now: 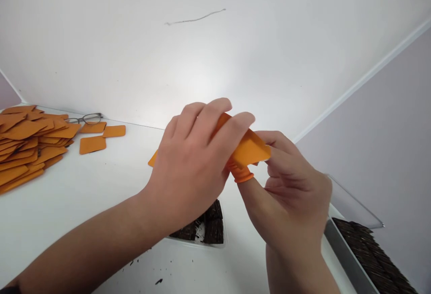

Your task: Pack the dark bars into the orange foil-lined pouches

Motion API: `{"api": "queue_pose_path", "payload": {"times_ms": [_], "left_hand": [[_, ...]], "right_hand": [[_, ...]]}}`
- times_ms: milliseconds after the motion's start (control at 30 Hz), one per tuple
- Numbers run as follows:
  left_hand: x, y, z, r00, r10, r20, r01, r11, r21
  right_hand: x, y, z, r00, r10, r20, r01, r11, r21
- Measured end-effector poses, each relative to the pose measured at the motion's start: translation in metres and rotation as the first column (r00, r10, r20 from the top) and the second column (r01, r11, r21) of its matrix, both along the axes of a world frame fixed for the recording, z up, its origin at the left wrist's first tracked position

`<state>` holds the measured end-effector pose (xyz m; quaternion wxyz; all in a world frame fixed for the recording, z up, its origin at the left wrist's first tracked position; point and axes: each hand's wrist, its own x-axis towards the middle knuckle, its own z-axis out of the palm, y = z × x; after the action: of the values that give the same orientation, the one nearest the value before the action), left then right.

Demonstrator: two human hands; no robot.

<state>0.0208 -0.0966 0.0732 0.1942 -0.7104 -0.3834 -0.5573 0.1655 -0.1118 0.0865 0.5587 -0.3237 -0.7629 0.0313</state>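
Note:
My left hand point(191, 159), back toward me, has its fingers wrapped over a small flat orange packet point(253, 149) in front of me. On its other side my right hand point(292, 186) holds the packet's right end between thumb and fingers. An orange ribbed finger cot point(243, 175) covers the tip of my right thumb. What lies inside the packet, if anything, is hidden. Below my hands sits a clear plastic tray point(226, 240) with dark brown strips point(213, 229) in it, partly covered by my left arm. Another orange piece point(153, 158) shows just behind my left hand.
A heap of orange packets point(30, 141) lies at the left, with a few loose ones point(92, 145) beside it. Eyeglasses point(89, 118) rest against the white wall. A grey tray point(350, 253) of dark strips stands at the right. Dark crumbs point(159, 281) dot the white table.

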Motion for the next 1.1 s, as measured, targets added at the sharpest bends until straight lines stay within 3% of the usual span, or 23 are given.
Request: {"api": "queue_pose_path", "payload": {"times_ms": [167,300,400,600,833,1033,1100], "left_hand": [[0.000,-0.001,0.002,0.983,-0.186,-0.001,0.186,0.982,0.038],[-0.005,0.002,0.004,0.923,-0.383,-0.040,0.384,0.908,0.169],[-0.008,0.002,0.004,0.879,-0.476,-0.035,0.477,0.871,0.121],[-0.018,0.001,0.003,0.874,-0.476,0.100,0.485,0.868,-0.109],[-0.018,0.006,-0.009,0.873,-0.488,0.011,0.485,0.865,-0.125],[-0.020,0.010,-0.006,0.806,-0.591,0.019,0.587,0.796,-0.147],[-0.021,0.010,-0.003,0.769,-0.639,0.019,0.633,0.757,-0.165]], "right_hand": [[0.002,-0.010,0.005,1.000,-0.017,0.025,0.016,1.000,0.016],[0.002,-0.017,0.006,0.997,-0.044,0.062,0.037,0.993,0.116],[0.003,-0.016,0.007,0.992,-0.050,0.119,0.033,0.990,0.140],[0.004,-0.013,0.011,0.973,-0.008,0.233,-0.030,0.987,0.159],[0.012,-0.014,0.014,0.903,-0.143,0.405,0.022,0.957,0.290],[0.007,-0.012,0.015,0.930,0.091,0.355,-0.132,0.987,0.092],[0.005,-0.013,0.015,0.939,0.115,0.323,-0.143,0.988,0.065]]}}
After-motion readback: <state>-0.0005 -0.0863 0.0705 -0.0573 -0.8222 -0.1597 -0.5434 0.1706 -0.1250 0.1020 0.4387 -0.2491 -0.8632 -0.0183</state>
